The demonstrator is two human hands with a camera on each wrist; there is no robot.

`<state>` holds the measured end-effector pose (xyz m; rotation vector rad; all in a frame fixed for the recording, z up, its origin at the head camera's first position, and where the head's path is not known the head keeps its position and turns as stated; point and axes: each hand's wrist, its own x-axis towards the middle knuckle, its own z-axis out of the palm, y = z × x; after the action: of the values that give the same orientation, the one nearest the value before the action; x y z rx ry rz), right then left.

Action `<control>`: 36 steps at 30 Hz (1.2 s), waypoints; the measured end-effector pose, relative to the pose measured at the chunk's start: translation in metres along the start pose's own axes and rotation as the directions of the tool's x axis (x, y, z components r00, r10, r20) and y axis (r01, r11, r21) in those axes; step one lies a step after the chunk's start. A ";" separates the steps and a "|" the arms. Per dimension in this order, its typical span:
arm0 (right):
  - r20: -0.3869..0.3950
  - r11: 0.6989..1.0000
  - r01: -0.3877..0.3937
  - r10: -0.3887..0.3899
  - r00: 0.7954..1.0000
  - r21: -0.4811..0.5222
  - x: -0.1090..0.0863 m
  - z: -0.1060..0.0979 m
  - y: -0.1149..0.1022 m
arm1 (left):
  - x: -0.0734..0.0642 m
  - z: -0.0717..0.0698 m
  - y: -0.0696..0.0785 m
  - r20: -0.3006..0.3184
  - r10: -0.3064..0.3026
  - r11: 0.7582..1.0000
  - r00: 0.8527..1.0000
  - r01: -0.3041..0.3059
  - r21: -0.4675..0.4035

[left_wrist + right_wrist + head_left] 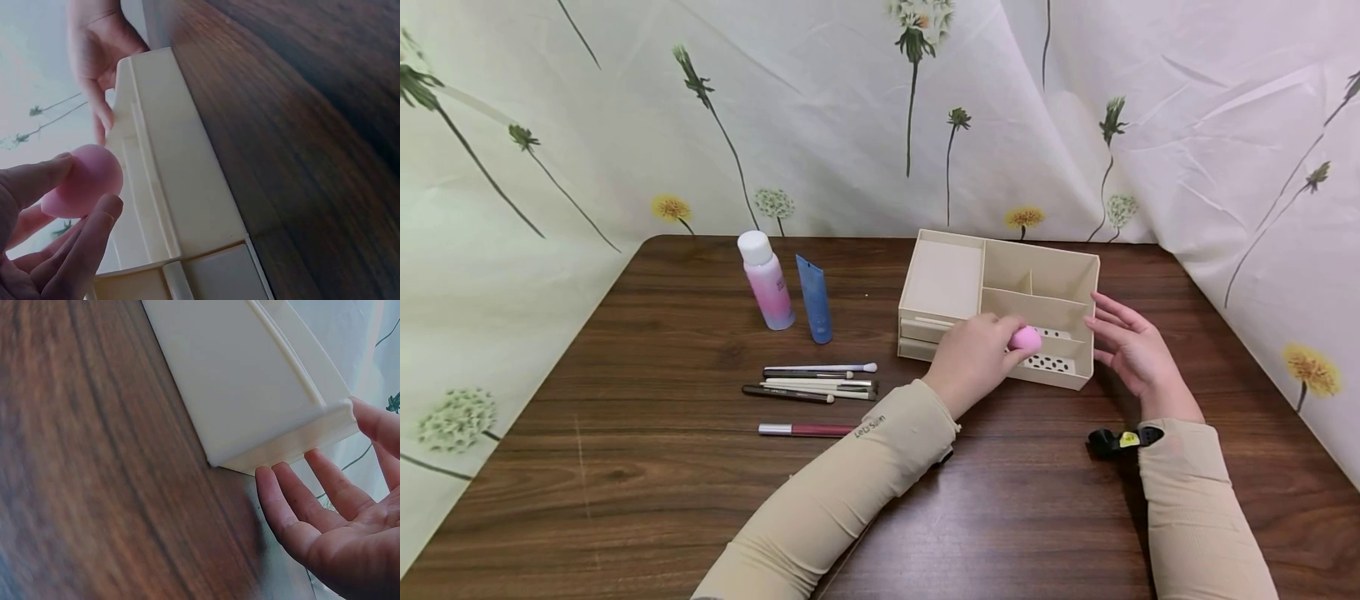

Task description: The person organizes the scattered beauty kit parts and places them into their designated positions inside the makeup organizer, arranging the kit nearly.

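A pink makeup sponge [87, 181], rounded like an egg, is pinched between the thumb and fingertips of my left hand [973, 358]. That hand is over the front of a cream desktop organizer [940, 271], and the sponge [1026, 338] overlaps its front right compartment in the head view. My right hand [1135, 354] is at the organizer's right side wall. In the right wrist view its extended fingertips [312, 455] rest against that wall, with the thumb side near the upper edge.
Left of the organizer stand a pink and white bottle [767, 283] and a blue tube [815, 300]. Several makeup brushes [812, 383] lie in front of them, with a dark red and silver tube [808, 430] nearer me. A floral cloth [850, 108] hangs behind the wooden table [662, 500].
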<state>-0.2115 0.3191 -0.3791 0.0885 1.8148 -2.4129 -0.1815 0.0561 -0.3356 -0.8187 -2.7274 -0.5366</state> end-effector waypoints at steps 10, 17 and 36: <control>-0.005 1.000 0.001 -0.001 1.000 -0.009 -0.001 0.001 0.000 | -0.003 0.009 -0.002 0.018 0.033 0.993 0.999 -0.035 0.111; -0.008 1.000 -0.001 0.001 1.000 -0.008 -0.001 0.002 0.000 | -0.004 0.015 -0.004 0.015 0.040 0.987 0.999 -0.042 0.158; -0.005 1.000 0.010 -0.010 1.000 -0.014 -0.001 0.001 0.000 | 0.000 0.023 -0.001 0.092 -0.050 0.981 0.994 0.032 0.189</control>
<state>-0.2101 0.3177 -0.3788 0.0839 1.8383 -2.4088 -0.1844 0.0651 -0.3566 -0.7605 -2.8337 -0.2482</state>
